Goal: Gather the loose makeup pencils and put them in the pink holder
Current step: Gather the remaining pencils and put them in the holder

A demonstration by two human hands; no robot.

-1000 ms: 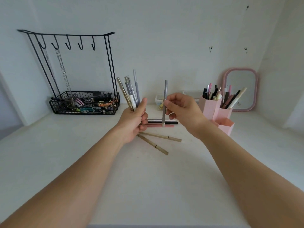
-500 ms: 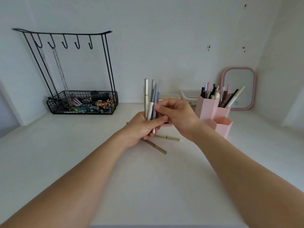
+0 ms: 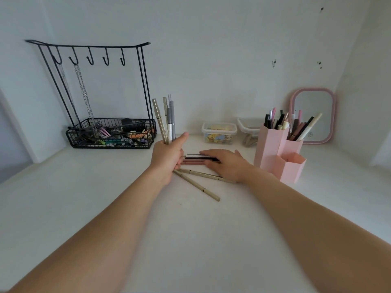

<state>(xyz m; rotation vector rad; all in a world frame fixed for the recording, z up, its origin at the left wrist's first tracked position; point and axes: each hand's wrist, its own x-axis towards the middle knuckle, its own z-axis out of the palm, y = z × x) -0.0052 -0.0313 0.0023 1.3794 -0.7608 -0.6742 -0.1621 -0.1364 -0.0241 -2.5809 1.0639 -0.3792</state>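
My left hand (image 3: 167, 157) grips a bunch of makeup pencils (image 3: 166, 119), beige, white and grey, pointing up. My right hand (image 3: 226, 163) lies palm down on the white desk, fingers spread over a black-and-white pencil (image 3: 193, 155) and a brown-pink pencil (image 3: 193, 162) lying side by side. Whether the fingers pinch one is hidden. Two beige pencils (image 3: 198, 186) lie crossed just in front of both hands. The pink holder (image 3: 281, 153), made of hexagonal tubes with several pencils in it, stands to the right of my right hand.
A black wire rack (image 3: 110, 134) with hooks and a basket of small items stands at the back left. Two clear plastic boxes (image 3: 219, 133) sit against the wall behind my hands. A pink-framed mirror (image 3: 312, 115) leans behind the holder.
My right hand passed the grey pencil into the bunch in my left hand, then dropped to the desk onto the lying pencils. The left hand tilted the bunch back to the left.
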